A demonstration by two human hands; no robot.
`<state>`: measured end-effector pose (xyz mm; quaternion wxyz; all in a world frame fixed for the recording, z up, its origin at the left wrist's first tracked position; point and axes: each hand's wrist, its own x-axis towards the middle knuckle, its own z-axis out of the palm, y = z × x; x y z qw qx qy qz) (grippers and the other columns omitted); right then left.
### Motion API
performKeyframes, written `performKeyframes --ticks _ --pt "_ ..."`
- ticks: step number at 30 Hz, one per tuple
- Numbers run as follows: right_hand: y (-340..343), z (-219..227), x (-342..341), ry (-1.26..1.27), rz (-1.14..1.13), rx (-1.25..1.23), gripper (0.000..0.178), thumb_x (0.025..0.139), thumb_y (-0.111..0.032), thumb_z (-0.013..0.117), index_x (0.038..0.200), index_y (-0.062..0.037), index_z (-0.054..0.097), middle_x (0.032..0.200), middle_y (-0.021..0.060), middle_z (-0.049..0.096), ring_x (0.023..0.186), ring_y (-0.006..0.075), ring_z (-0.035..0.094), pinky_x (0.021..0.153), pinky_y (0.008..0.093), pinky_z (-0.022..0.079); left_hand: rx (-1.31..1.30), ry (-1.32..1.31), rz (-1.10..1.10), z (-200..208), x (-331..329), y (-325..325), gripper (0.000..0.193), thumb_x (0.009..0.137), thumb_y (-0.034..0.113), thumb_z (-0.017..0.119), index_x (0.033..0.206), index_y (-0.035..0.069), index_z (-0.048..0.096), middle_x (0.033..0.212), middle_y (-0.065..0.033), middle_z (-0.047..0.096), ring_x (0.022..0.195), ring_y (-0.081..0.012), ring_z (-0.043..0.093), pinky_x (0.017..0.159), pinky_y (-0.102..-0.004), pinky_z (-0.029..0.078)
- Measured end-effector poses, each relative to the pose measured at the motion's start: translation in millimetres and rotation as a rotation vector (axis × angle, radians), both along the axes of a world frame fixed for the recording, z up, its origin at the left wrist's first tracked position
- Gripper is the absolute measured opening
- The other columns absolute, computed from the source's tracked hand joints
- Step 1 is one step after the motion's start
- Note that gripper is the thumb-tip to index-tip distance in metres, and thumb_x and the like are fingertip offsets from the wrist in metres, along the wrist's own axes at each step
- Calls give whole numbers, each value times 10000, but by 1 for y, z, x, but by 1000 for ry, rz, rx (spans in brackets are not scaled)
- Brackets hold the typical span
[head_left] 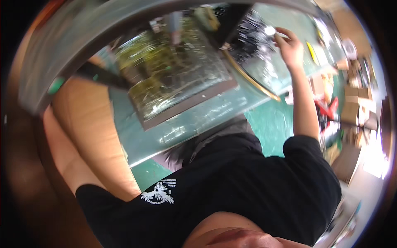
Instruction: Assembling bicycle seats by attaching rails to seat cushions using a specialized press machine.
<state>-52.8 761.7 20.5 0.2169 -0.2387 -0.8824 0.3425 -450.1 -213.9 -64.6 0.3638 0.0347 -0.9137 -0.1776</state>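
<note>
My right hand (290, 48) reaches to the far right over the table, its thumb and fingers drawn together at the edge of a pile of shiny dark and silver pieces (253, 39). What sits between the fingertips is too blurred to name. My left forearm (68, 149) runs up along the left side, and the left hand is hidden behind a dark frame edge. Between my arms lies a slab-like tray (186, 108) with a dark front edge, its yellow-green contents (153, 58) under glossy clear film.
A green-topped table (178, 134) holds these things. A curved yellow strip (256, 84) lies right of the tray. A yellow tool (311, 52) lies beyond my right hand. A large cardboard box (89, 124) stands at left; cardboard boxes (356, 99) are stacked at right. A dark frame (103, 39) arches overhead.
</note>
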Motion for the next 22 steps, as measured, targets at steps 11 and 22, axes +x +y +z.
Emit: performKeyframes --ticks 11,22 --pt "-39 -77 67 -69 -146 208 457 840 -277 805 1223 -63 677 1120 144 756 890 333 745 851 414 594 140 -49 448 2 11 33 709 797 527 781 1257 -6 702 1292 -204 731 1244 -392 668 1029 -449 548" --pt "-10 -87 106 -200 -256 -36 165 836 -213 767 869 -51 768 836 129 780 794 235 756 779 378 589 -4 -705 -438 18 253 162 224 918 139 786 1120 65 723 872 -28 611 764 -186 580 768 -344 519"
